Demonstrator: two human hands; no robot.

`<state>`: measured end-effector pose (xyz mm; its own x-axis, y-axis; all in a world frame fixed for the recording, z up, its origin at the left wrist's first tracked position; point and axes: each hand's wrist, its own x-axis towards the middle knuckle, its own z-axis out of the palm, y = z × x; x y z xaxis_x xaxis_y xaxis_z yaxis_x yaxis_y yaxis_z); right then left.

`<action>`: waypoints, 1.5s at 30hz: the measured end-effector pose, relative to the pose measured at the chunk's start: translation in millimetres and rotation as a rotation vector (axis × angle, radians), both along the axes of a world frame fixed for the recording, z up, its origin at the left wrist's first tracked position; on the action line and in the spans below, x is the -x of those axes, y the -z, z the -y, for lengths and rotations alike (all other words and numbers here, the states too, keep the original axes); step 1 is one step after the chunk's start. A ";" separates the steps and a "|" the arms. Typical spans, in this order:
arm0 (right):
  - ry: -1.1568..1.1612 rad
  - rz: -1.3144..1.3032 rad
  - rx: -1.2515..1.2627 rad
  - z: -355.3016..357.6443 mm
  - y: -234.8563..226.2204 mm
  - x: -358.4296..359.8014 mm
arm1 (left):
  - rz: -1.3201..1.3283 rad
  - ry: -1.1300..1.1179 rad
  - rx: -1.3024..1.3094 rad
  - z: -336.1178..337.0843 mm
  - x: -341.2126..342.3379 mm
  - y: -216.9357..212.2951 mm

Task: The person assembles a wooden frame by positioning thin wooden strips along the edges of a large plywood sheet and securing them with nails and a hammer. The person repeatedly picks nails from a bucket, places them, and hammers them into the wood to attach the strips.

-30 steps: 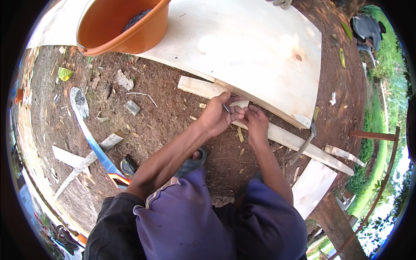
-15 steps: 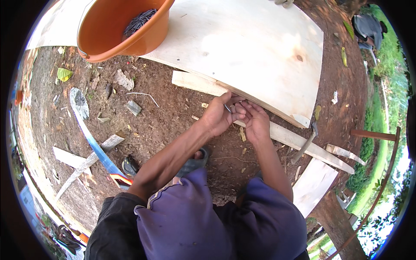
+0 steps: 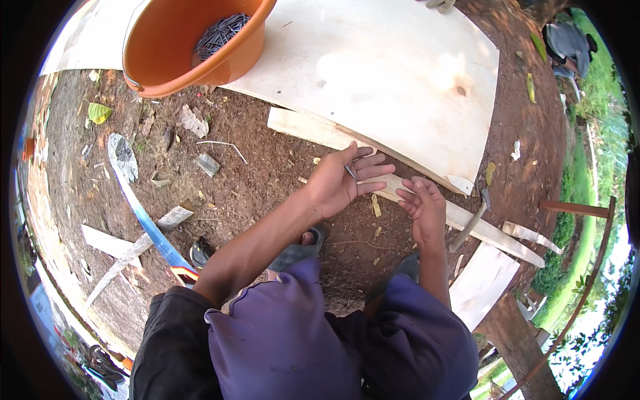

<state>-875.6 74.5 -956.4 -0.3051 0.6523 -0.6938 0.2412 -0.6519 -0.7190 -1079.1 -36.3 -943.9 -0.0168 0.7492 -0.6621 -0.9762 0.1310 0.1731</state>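
My left hand (image 3: 335, 181) is turned palm up with its fingers spread. A small metal nail (image 3: 350, 172) is held at the base of its thumb. To the right, my right hand (image 3: 425, 208) hangs apart from it, fingers loosely bent and slightly separated, with nothing visible in them. Both hands are just on the near side of a plywood sheet (image 3: 400, 80), over a long wooden strip (image 3: 303, 128) that runs along its near edge. An orange bucket (image 3: 233, 67) stands on the sheet's left, with many loose nails (image 3: 223, 35) inside.
A hammer (image 3: 475, 220) leans by the strip, right of my right hand. On the dirt at left lies a handsaw (image 3: 143, 217) across a wood strip (image 3: 123, 263). A board (image 3: 483, 283) lies at right. A gloved hand (image 3: 437, 4) shows at the far edge; another person (image 3: 568, 47) is beyond.
My hands have come apart. The right hand moved right and nearer to me, its fingers loosening. The left hand's fingers spread, uncovering the nail.
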 end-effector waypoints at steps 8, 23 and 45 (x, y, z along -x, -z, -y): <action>-0.676 -0.019 -0.355 50.5 -6.2 16.8 | -0.407 0.202 0.109 32.2 -37.9 21.6; -0.403 0.108 -0.304 71.7 -13.3 -6.1 | -0.447 0.245 -0.096 35.2 -65.7 27.8; -0.213 1.077 -1.217 3.7 11.6 -132.3 | -1.131 0.288 0.187 50.9 12.5 35.3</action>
